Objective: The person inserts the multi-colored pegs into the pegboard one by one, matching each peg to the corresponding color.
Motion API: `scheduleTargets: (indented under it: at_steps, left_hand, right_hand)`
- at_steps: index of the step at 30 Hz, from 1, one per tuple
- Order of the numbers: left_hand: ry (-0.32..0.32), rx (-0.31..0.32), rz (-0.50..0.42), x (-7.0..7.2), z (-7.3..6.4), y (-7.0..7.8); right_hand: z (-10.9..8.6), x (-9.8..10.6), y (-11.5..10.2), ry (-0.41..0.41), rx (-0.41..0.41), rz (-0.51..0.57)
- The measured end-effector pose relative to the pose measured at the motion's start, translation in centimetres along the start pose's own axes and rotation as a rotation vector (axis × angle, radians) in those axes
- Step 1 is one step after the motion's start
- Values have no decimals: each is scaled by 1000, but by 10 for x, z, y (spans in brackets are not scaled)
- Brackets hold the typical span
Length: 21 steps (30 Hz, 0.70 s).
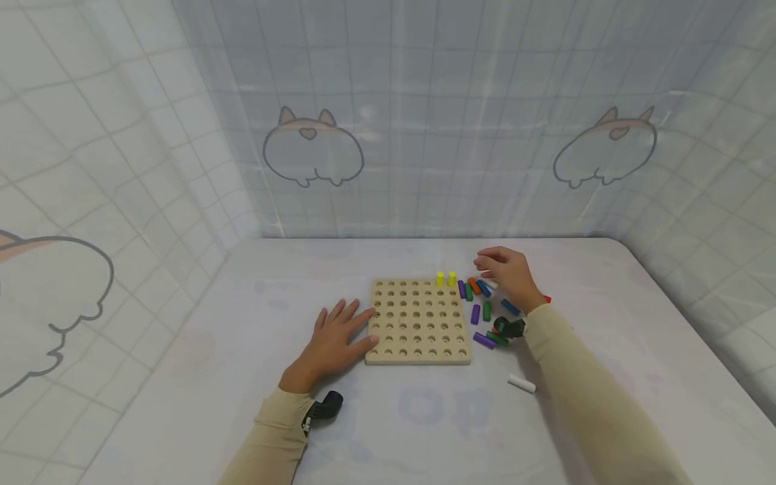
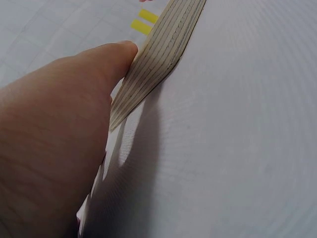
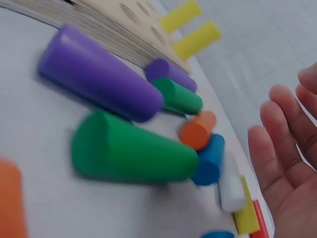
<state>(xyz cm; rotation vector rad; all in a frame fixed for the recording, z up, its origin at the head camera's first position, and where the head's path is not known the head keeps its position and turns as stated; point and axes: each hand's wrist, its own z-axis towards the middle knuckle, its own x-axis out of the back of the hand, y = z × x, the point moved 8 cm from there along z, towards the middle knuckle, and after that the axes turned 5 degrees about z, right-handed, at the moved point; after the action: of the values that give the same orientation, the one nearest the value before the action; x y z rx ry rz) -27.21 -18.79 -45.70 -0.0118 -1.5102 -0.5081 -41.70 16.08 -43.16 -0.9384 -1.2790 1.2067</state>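
A square wooden board (image 1: 423, 320) with rows of round holes lies on the table. Two yellow pegs (image 1: 451, 279) stand upright in its far row, toward the right corner. My left hand (image 1: 332, 343) is spread flat, its thumb and forefinger touching the board's left edge; the left wrist view shows the thumb (image 2: 116, 54) against the layered side. Beyond the loose pegs, my right hand (image 1: 512, 276) hovers with fingers loosely bent, and nothing shows in it. Below it in the right wrist view lie a purple peg (image 3: 99, 74) and a green peg (image 3: 138, 148).
Several loose pegs in purple, green, orange, blue, white, yellow and red lie right of the board. One white peg (image 1: 521, 384) lies apart, nearer the front. Tiled-pattern curtains (image 1: 424, 135) surround the table at the back and sides.
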Motion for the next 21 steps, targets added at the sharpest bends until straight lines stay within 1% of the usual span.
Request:
scheduleTargets:
  at_steps: [3,9,14,18,21]
  left_hand:
    - [1,5,3,-1,0,-1]
    - [9,-2,-2,-1,0,1]
    - [11,-2,1,0,0,1]
    - [14,-2,6,-1,0,1]
    - [18,-4,5,-1,0,1]
  right_hand:
    - [-2,9,1,11,-12,-7]
    - [-4,30,9,63,-31,-23]
    - [-7,43,15,92,-51,-66]
    - [-8,49,20,105,-97,-94]
    - [-8,49,24,92,-132,-104]
